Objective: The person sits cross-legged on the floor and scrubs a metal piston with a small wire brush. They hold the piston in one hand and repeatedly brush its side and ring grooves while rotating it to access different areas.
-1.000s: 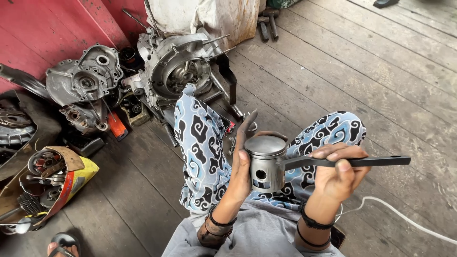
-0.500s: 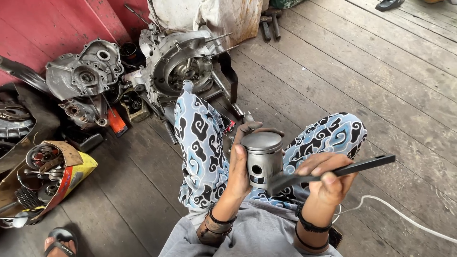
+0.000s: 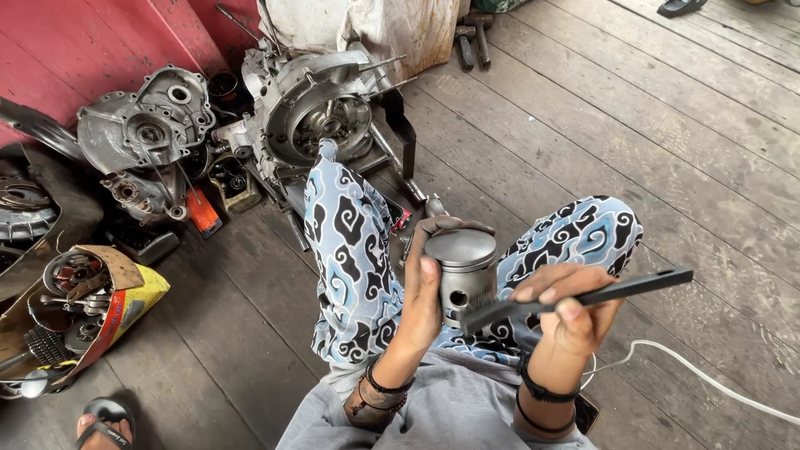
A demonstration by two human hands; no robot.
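Since a second ago I've tipped the black brush (image 3: pixel 583 297) so its bristle end sits low against the piston's (image 3: pixel 463 271) skirt. My left hand (image 3: pixel 423 287) wraps the grey piston upright, fingers curled around it, thumb pressed on its side. My right hand (image 3: pixel 575 312) pinches the brush handle. Open plank floor (image 3: pixel 667 142) lies right; engine casings (image 3: pixel 312 108) crowd the left.

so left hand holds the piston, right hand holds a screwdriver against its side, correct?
Not quite. In the head view the left hand does hold the piston, but the right hand holds a black brush, not a screwdriver, with its bristle end against the piston's side.
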